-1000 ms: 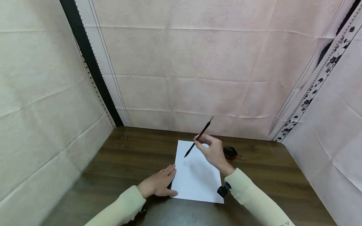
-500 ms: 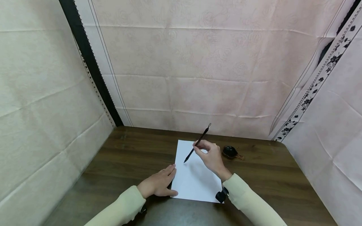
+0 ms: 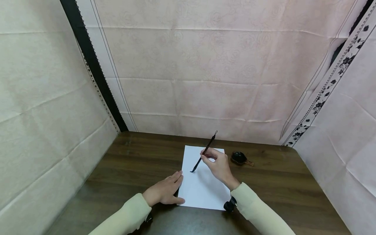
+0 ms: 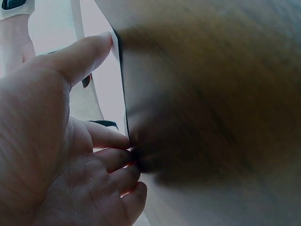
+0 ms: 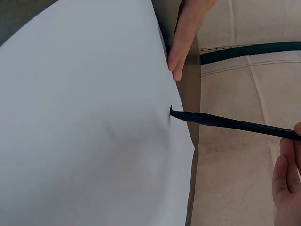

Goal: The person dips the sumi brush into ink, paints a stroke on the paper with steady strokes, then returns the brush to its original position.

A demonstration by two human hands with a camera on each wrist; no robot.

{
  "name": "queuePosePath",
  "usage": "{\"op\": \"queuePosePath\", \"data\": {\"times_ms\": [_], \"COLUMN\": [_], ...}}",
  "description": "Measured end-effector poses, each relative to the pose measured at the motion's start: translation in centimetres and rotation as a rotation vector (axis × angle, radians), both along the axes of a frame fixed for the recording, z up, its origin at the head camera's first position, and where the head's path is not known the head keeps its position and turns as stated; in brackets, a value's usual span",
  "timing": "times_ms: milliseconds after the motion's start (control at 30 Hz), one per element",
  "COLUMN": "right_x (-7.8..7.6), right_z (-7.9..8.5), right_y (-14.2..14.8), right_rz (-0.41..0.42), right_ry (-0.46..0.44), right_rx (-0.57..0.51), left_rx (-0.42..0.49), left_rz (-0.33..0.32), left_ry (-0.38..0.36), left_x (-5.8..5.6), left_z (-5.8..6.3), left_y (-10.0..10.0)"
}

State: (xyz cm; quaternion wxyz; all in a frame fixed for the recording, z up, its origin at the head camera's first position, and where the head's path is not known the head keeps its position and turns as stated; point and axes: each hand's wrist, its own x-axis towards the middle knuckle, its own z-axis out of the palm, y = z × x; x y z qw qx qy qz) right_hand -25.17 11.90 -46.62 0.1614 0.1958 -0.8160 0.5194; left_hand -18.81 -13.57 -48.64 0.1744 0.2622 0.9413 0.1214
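Note:
A sheet of white paper (image 3: 202,194) lies on the wooden table. My right hand (image 3: 220,165) pinches a dark writing brush (image 3: 209,143) by its middle, between thumb and fingertips. The brush slants, loop end up and bristles down at the upper left part of the sheet. In the right wrist view the bristle tip (image 5: 171,110) bends against the paper, near its edge. My left hand (image 3: 165,190) rests at the sheet's left edge, fingers extended and thumb on the lower left corner. The left wrist view shows its palm and fingertips (image 4: 106,41) along that edge.
Right of the sheet sits a small black dish (image 3: 238,157) with a brown piece (image 3: 249,163) beside it. Pale cloth walls (image 3: 188,65) stand behind the table (image 3: 141,153) and at both sides. A dark wrist camera (image 3: 230,204) overlaps the sheet's lower right corner.
My right hand has come down and slightly nearer with the brush; its tip now meets the paper, with a short dark mark there. The left hand has stayed in place.

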Motion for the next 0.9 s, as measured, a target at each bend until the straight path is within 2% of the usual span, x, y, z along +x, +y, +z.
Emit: {"op": "queuePosePath", "data": {"times_ms": [433, 900], "right_x": [-0.51, -0.13], "right_z": [-0.16, 0.18], "right_y": [0.38, 0.99], "right_rz": [-0.011, -0.008], "right_ry": [0.045, 0.095], "right_rx": [0.078, 0.118], "left_rx": [-0.008, -0.012], "left_rz": [0.0, 0.003], "left_ry": [0.002, -0.012], "left_x": [-0.16, -0.21], "left_z": [-0.21, -0.06], "left_y": [0.08, 0.08]}}
